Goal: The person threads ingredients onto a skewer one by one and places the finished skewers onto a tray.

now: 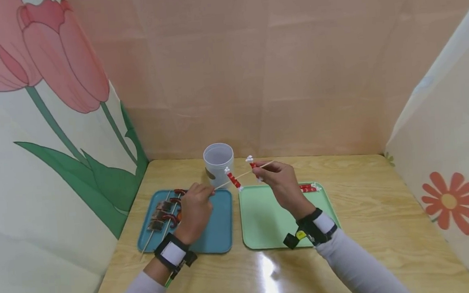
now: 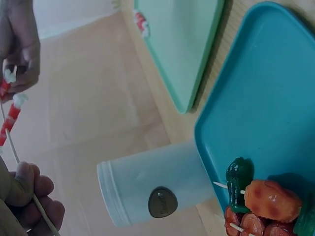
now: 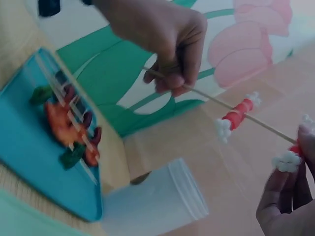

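My left hand [image 1: 196, 210] pinches a thin wooden skewer [image 1: 244, 174] above the blue tray. Threaded crosswise on the skewer is a red piece with white, knobbly ends [image 3: 238, 114], like a toy crab stick. A second red-and-white piece [image 1: 253, 164] is between the fingertips of my right hand [image 1: 284, 186], at the skewer's far end. In the right wrist view the skewer reaches that piece; whether its tip has gone through is hidden by the fingers. More red-and-white pieces [image 1: 308, 188] lie at the back right of the green tray [image 1: 264, 221].
Loaded skewers [image 1: 157, 215] with brown, red, orange and green food pieces lie on the left of the blue tray [image 1: 222, 233]. Behind the trays stands a white cup [image 1: 219, 165] with a dark oval label. A peach backdrop [image 1: 274, 71] closes off the table's back.
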The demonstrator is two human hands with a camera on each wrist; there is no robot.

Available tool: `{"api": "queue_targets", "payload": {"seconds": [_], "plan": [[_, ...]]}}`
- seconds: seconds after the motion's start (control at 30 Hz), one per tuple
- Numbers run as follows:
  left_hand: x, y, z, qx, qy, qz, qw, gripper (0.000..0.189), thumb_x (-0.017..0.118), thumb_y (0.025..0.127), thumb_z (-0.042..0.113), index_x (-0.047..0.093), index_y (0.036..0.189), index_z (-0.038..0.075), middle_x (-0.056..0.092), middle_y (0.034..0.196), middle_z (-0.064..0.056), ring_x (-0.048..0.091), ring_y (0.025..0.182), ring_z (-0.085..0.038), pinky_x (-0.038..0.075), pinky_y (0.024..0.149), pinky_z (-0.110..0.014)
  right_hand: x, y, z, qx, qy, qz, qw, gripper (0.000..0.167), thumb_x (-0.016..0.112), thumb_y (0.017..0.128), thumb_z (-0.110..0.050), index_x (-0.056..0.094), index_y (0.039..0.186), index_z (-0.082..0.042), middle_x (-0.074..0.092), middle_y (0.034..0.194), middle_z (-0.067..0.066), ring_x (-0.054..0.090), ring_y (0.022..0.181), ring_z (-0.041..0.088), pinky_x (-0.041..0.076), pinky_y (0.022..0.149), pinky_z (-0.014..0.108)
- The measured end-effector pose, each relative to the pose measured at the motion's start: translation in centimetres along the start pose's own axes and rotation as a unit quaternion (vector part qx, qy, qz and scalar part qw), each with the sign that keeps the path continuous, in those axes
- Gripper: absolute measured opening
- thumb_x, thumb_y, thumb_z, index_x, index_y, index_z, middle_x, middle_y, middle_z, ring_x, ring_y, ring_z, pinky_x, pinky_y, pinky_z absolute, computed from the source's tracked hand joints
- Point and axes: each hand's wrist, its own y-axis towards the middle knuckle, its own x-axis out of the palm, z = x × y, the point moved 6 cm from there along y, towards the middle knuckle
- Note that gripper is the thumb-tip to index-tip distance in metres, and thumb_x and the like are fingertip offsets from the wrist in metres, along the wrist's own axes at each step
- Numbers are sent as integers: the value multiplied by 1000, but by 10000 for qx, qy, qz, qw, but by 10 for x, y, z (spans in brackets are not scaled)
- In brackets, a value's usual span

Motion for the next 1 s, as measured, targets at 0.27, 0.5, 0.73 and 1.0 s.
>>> {"api": "queue_targets", "payload": {"seconds": [0.27, 0.5, 0.73, 1.0], "plan": [[6, 3, 9, 419, -17, 139, 9990, 36, 65, 67, -20, 80, 89, 5, 76, 83, -4, 68, 75, -20, 55, 58, -31, 13, -2, 11, -38, -460, 95, 9989, 41, 83, 85, -32, 76, 116, -6, 77, 110, 2, 69, 99, 19, 58, 90, 31], [-4, 1, -3, 64, 8, 62, 10000, 41, 65, 66, -21, 80, 94, 5, 78, 87, -4, 68, 76, -20, 56, 58, -31, -21, 8, 16, -710, -2473, -214, 9661, 34, 77, 92, -29, 73, 121, -10, 75, 118, 8, 70, 108, 23, 58, 91, 33], [-12, -11, -24, -77, 154, 169, 9997, 33, 63, 76, -17, 80, 94, 5, 76, 84, -6, 68, 77, -22, 58, 59, -38, -129, 23, 56, -1339, -5730, 16, 8086, 19, 72, 90, -1, 75, 109, 3, 75, 104, 21, 71, 93, 39, 58, 77, 52], [-13, -21, -33, -220, 113, 150, 9996, 17, 71, 84, -9, 80, 89, 4, 77, 83, -11, 67, 71, -26, 56, 56, -42, -193, 31, 97, -1092, -6424, 33, 7586, 20, 75, 84, 5, 76, 104, 3, 73, 94, 21, 69, 87, 39, 56, 73, 54]]}}
